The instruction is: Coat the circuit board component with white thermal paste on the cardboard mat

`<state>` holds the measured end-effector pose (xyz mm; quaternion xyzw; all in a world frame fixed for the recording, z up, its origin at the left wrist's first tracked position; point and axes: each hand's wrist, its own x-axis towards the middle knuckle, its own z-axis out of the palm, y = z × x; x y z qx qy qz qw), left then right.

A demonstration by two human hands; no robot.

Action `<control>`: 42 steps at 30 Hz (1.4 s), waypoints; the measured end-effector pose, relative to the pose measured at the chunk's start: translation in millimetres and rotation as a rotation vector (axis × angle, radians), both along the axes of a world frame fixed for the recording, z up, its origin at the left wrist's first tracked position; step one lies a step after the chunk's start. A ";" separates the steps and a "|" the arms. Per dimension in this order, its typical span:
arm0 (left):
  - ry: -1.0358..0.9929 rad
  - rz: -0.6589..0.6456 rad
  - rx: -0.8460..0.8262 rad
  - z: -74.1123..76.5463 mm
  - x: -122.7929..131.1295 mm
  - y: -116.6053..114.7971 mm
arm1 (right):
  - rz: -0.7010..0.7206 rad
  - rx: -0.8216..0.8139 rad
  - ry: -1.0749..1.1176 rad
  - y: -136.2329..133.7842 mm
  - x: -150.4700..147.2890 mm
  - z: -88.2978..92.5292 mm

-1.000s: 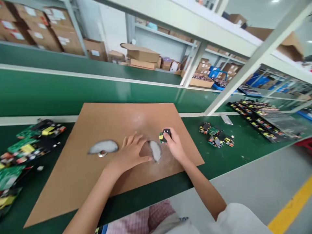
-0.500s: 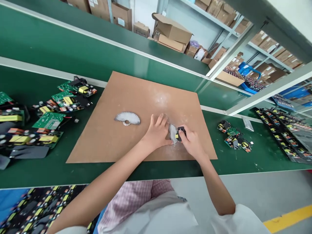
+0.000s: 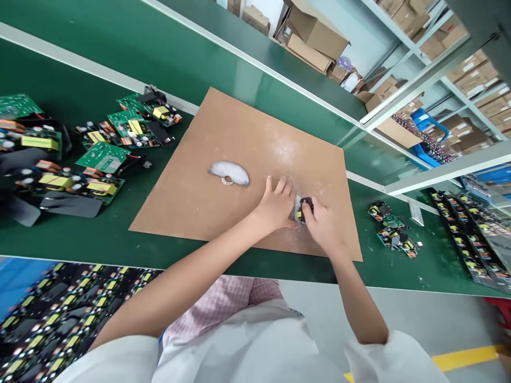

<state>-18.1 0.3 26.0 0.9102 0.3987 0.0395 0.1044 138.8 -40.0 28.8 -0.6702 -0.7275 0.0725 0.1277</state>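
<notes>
Right hand [image 3: 323,226] pinches a small circuit board [image 3: 306,202], likely light, stiff, fragile, best held by edges; left hand's [image 3: 277,206] fingers spread

Head-high, seemingly tilted, down toward hands [image 3: 277,206]

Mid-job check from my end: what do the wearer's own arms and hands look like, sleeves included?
The left hand and right hand are bare, without gloves, and no watch or bracelet shows. Both forearms are uncovered. Loose, whitish sleeves end around the elbows, with no markings visible.
</notes>
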 end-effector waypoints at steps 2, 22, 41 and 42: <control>-0.001 0.001 -0.009 0.1 0.1 0.5 | -0.014 0.021 -0.022 0.0 0.0 -2.2; -0.017 0.049 -0.094 2.2 2.2 1.9 | 0.062 0.002 0.034 9.4 6.3 -3.4; -0.003 0.041 -0.055 3.5 3.6 0.1 | -0.004 0.066 -0.053 30.4 1.7 -5.3; -0.003 0.047 -0.056 3.7 3.6 0.0 | -0.002 0.065 -0.052 31.3 1.9 -4.8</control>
